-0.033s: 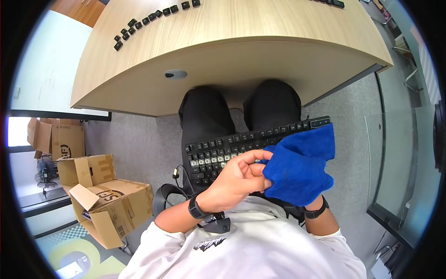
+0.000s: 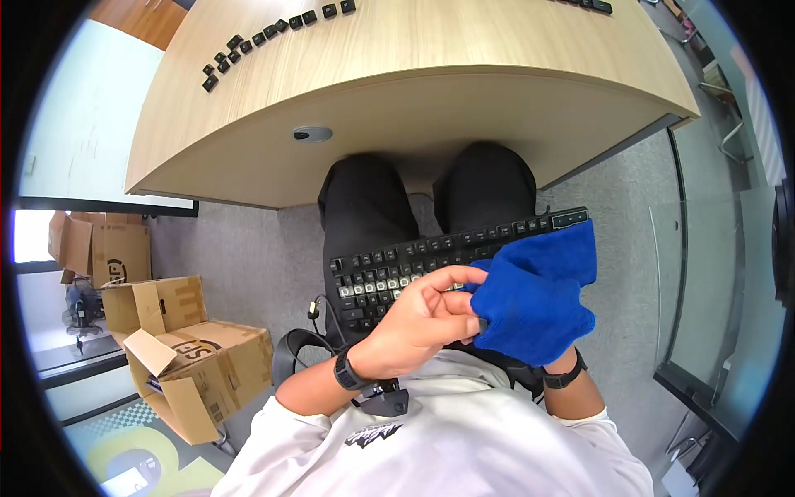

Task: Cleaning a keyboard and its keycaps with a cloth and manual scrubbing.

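A black keyboard point(image 2: 389, 255) lies across my lap, tilted up toward the right. One of its rows shows pale bare switches point(image 2: 370, 287) without keycaps. My left hand point(image 2: 422, 311) is closed in a pinch above the keyboard, its fingertips at the edge of a blue cloth point(image 2: 534, 290). A small dark piece, like a keycap point(image 2: 482, 325), shows between thumb and cloth. The cloth drapes over my right hand, hiding its fingers; only the wrist point(image 2: 563, 369) with a black band comes out below. The cloth covers the keyboard's right part.
Ahead stands a wooden table point(image 2: 464, 41) with a curved line of loose black keycaps point(image 2: 281, 26) at its far left and more point(image 2: 600, 7) at far right. Open cardboard boxes point(image 2: 215, 364) stand on the left. A cable point(image 2: 315, 311) hangs by the keyboard's left end; a glass partition point(image 2: 712, 290) is at right.
My left fingers have shifted slightly at the cloth's edge, and the small dark piece now shows more between thumb and cloth. The keyboard has stayed in place.
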Tool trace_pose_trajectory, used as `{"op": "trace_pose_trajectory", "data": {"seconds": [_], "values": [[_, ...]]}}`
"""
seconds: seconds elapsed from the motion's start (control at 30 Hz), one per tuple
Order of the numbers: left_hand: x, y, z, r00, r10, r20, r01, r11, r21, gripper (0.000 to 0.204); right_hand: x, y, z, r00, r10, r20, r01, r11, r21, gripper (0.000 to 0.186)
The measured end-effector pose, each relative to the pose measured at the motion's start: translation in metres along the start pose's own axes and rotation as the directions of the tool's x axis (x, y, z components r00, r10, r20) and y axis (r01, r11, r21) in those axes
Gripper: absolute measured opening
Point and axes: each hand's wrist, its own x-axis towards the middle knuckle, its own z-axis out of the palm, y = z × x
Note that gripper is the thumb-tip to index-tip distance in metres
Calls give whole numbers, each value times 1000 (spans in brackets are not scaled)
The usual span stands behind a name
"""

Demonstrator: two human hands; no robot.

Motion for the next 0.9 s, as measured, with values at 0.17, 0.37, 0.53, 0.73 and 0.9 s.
{"op": "trace_pose_trajectory", "data": {"seconds": [0.17,0.37,0.53,0.73,0.9], "values": [[-3,13,-15,984,178,20,-173,972,-162,54,10,13,3,990,59,-130,-66,996,-54,22],[-13,21,-14,973,215,-87,-222,972,-79,52,0,21,16,980,150,-132,-115,964,240,19],[-23,26,-21,966,239,-101,-244,969,-45,52,4,6,3,996,71,55,-70,997,-18,29],[-49,49,-55,901,430,-48,-433,899,-72,53,3,-13,4,986,122,114,-155,924,349,19],[-46,42,-58,924,381,-34,-381,913,-145,52,15,-25,-4,859,320,399,-510,599,618,14]]}}
